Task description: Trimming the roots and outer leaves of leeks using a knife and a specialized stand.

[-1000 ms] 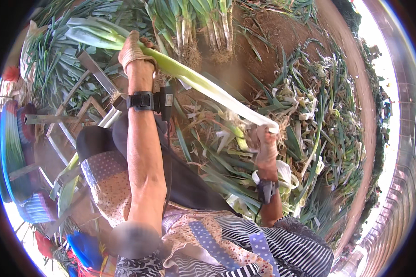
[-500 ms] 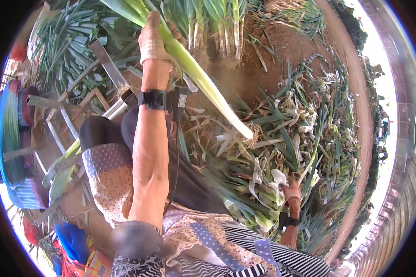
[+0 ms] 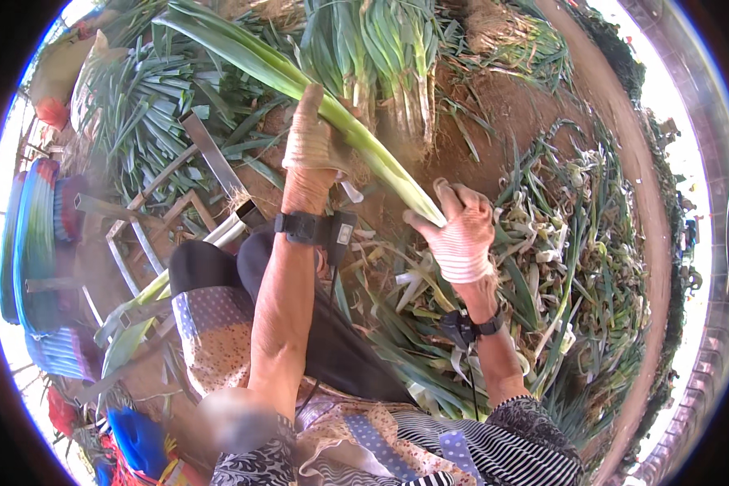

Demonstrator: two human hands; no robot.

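A long leek (image 3: 373, 154) slants across the upper middle, green leaves to the upper left and pale root end to the lower right. My left hand (image 3: 308, 142), in a dirty light glove, is closed round its green middle, thumb along the top. At the pale end is my right hand (image 3: 460, 231), also gloved, with the stalk's tip between thumb and bent fingers. That hand hides the roots. Below it spreads a heap of stripped leaves and peelings (image 3: 535, 267).
Bundled leeks (image 3: 397, 73) stand on the soil at the far side. More leeks (image 3: 138, 105) are piled at far left, beside a metal frame (image 3: 211, 154). Bundles of coloured strands (image 3: 36, 243) sit at the left edge. A blue bag (image 3: 138, 441) is at lower left.
My right hand has risen from the peelings heap to the leek's root end, which was free before. My left hand and the leek have shifted right and slightly down in the picture.
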